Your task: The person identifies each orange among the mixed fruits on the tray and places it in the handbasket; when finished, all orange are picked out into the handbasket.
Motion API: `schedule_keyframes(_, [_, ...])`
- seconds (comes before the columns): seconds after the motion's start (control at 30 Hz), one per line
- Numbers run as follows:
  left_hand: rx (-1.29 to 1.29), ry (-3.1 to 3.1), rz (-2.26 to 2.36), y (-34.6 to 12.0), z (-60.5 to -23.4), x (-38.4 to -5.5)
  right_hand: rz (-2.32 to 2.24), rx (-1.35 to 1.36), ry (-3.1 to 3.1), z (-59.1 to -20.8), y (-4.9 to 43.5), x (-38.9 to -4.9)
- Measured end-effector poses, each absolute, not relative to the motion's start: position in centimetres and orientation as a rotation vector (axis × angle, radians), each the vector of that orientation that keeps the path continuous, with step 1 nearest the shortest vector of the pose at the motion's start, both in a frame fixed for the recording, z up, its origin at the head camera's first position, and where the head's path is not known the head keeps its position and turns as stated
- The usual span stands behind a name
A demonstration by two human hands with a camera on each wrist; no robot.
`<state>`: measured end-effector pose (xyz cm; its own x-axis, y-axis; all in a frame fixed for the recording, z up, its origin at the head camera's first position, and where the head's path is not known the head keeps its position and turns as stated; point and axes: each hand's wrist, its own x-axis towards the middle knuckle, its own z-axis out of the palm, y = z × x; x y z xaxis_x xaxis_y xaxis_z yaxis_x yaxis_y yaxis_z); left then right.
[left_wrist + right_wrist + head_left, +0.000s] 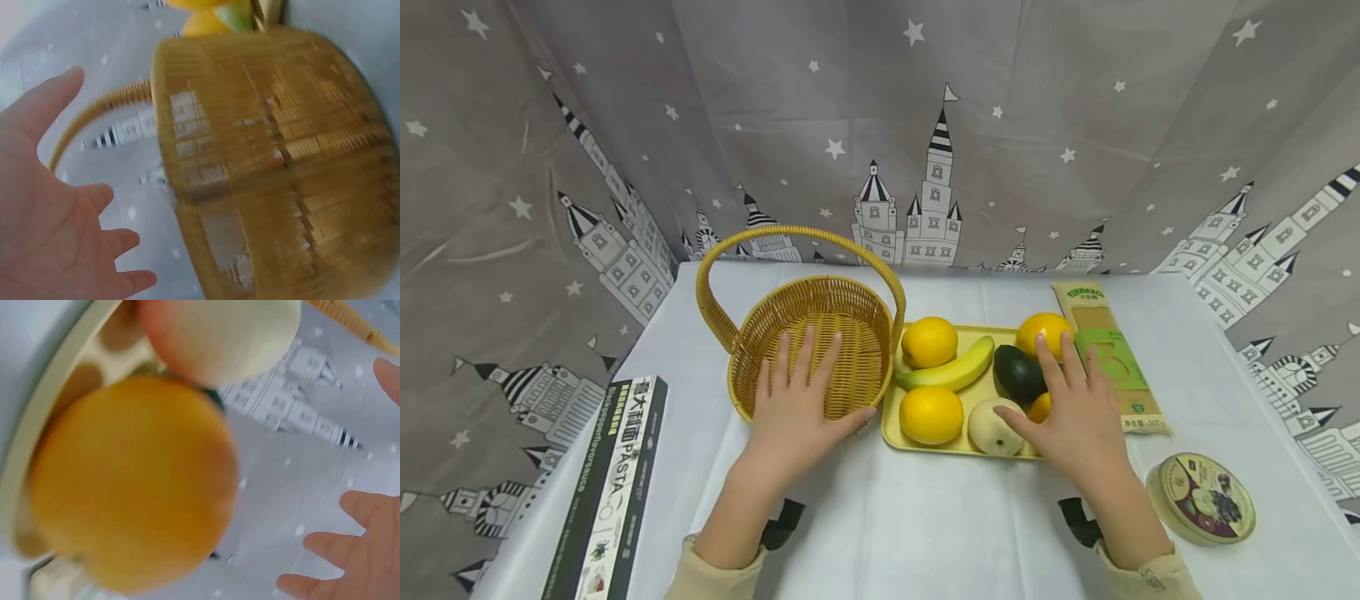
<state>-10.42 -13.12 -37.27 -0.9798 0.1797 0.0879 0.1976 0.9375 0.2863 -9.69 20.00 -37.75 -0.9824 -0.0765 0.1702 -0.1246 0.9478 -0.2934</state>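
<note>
My left hand (797,408) hovers with spread fingers over the near side of a wicker basket (744,358) whose tall handle arches up behind it. Nothing lies inside the basket. In the left wrist view the palm and fingers (128,240) stand apart from its wall. My right hand (1078,417), fingers also spread, is over the right end of a yellow tray (887,433). On the tray are a banana (951,371), several yellow-orange fruits (931,415), a dark green avocado (1018,375) and a pale round fruit (992,429). In the right wrist view an orange (134,487) looms large, apart from the fingertips.
A dark PASTA box (613,492) lies at the left edge of the white-covered table. Right of the tray lies a long pasta packet (1108,350), with a round tin (1204,500) nearer me. A grey curtain with castles (820,108) hangs behind the table.
</note>
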Motion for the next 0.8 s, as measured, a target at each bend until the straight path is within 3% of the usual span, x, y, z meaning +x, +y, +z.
schedule_keyframes(0.53, [0.134,-2.966,-0.839,-20.3,-40.2,-8.1,0.771,-0.093,-3.043,-40.0,25.7,-7.7])
schedule_keyframes(0.8, [0.272,-2.846,-1.412,-20.9,-41.7,-7.9,0.964,-0.247,-3.184,-41.3,26.5,-7.1])
